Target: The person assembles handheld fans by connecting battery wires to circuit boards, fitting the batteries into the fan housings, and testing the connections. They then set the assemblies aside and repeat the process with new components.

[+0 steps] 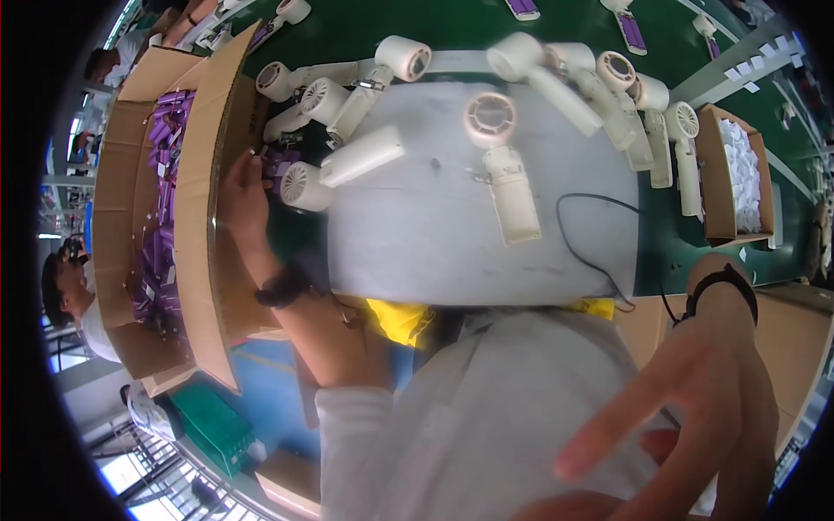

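Purple-wrapped cylindrical packs (pixel 282 162) lie just right of the left hand (pixel 244 200), whose grip I cannot tell as closed or not, the right hand (pixel 708 386) spread and seemingly bare; picking looks underway, next calling for a secure pinch.

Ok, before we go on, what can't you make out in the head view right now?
All in the head view:
- Left hand: whether its grip has closed on anything; its own fingers hide this.
- Right hand: the fingertips in full; blur and the lower edge take them.
- Left cardboard box: its floor; the heaped purple pieces cover it.
- White packets in the right carton: their contents; too small.
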